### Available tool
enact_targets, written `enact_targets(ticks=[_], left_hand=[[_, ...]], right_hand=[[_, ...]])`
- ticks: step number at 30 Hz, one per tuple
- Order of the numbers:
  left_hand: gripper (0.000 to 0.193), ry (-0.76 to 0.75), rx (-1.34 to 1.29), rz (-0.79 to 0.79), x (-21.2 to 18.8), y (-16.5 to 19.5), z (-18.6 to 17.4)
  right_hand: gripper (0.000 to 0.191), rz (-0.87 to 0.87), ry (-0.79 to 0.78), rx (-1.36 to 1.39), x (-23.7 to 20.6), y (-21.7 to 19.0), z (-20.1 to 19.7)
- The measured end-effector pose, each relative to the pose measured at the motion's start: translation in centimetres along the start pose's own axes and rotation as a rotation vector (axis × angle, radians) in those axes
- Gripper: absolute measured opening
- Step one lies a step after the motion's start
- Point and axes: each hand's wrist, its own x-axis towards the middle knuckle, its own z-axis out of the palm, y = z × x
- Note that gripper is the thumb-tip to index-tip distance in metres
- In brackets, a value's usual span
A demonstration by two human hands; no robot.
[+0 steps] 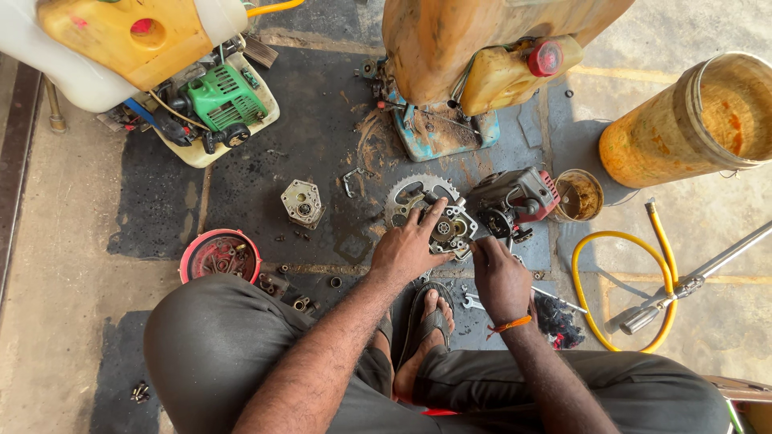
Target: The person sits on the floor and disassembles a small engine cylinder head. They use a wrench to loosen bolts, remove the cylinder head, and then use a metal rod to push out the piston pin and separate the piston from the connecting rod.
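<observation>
Bright, even daylight fills the view, strongest on the pale concrete floor [48,241] toward 3 and 9 o'clock. Shadows are soft and short beneath the yellow tank [482,32] at 12 o'clock. Focus is sharp throughout; wide-lens bending curves the edges. No glare.

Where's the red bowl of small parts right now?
In the head view, the red bowl sits on the dark floor mat at lower left, beside the person's knee, left of the left hand.

green engine cover [223,95], yellow hose [599,265], red bowl [219,255] (rusty inside), orange wristband [510,325]
</observation>
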Motion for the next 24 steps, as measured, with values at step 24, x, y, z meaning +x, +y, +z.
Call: enact_targets(ticks=[24], left_hand=[[0.115,-0.001,0.012,-0.005,-0.51,0.28,-0.23]], right_hand=[[0.019,0.008,-0.013,0.018,-0.41,-0.04,-0.01]])
